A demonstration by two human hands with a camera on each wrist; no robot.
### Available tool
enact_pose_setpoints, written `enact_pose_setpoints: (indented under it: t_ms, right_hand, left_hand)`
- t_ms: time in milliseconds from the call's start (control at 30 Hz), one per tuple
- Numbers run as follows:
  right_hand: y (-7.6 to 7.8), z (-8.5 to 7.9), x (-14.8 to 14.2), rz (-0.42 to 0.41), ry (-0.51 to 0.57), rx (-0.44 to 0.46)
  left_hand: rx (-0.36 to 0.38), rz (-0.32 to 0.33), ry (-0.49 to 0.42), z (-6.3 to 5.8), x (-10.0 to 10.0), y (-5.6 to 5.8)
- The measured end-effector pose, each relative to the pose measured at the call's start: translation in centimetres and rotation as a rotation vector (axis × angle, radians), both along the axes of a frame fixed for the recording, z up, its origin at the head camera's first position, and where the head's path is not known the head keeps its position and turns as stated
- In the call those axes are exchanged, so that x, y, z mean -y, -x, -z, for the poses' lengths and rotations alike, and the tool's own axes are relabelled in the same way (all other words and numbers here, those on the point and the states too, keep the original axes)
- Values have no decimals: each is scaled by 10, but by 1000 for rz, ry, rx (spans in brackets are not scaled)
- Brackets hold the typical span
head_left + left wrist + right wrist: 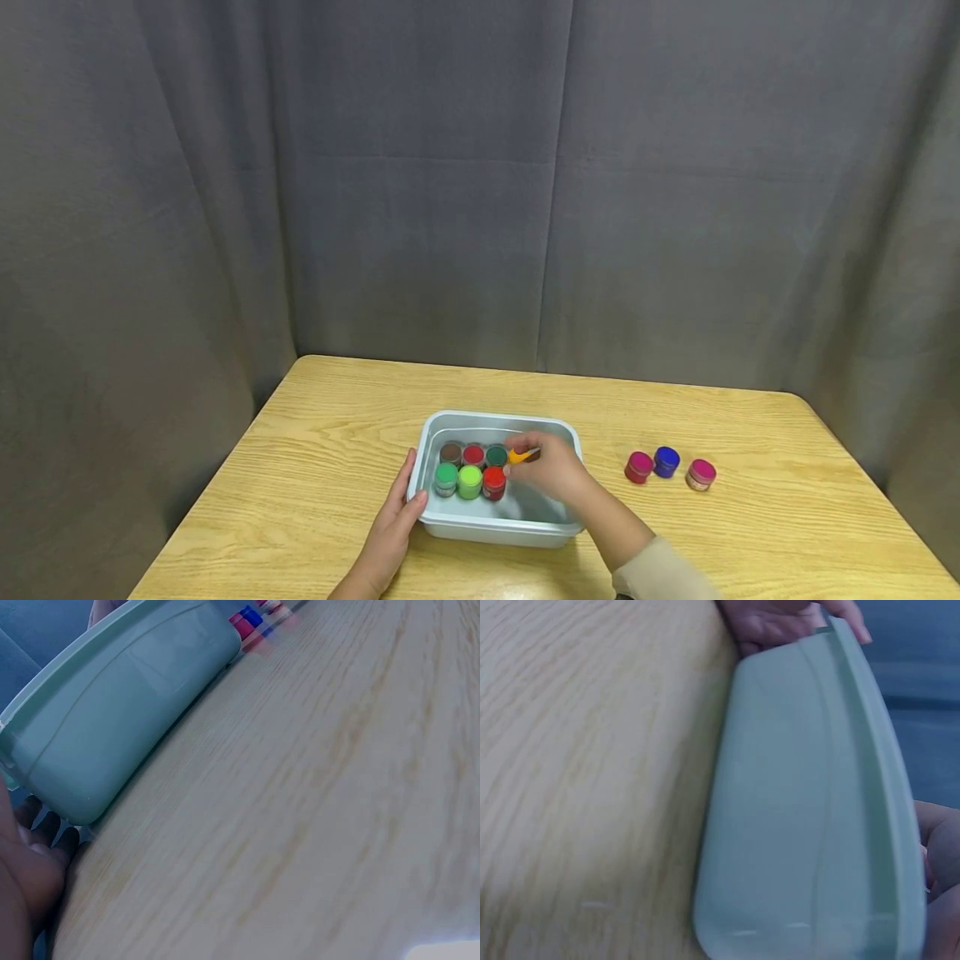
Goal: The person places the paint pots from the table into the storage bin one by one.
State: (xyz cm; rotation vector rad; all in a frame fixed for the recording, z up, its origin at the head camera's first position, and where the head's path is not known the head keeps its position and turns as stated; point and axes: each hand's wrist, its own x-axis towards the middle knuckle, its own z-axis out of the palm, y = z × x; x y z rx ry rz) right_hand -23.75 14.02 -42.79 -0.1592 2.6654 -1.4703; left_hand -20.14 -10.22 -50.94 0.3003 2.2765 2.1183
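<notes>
6 jars (470, 482) in tub (495, 533), lower ctr; R hand (551, 467) pinches orange jar (518, 456), L hand (390, 518) grips tub. 3 jars (667, 462) left out, lower R.

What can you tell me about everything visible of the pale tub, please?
The tub is pale blue-green, seemingly plastic, rectangular with rounded corners and a protruding rim. It stands upright and open on the wooden table. Six jars stand inside, toward its left. The left hand grips its left end; the right hand is over its interior, contact unclear.
</notes>
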Motion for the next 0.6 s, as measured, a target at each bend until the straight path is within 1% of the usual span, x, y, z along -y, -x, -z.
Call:
enact_pose_setpoints:
  t_ms: [167,333,600]
  right_hand:
    - [-3,-9,-10,23,25,6]
    - [-6,-12,-23,80,41,4]
    - [-10,-17,-56,155,69,-29]
  left_hand:
    - [10,-3,1,1,0,0]
    - [20,-6,16,1,0,0]
    - [0,-5,4,1,0,0]
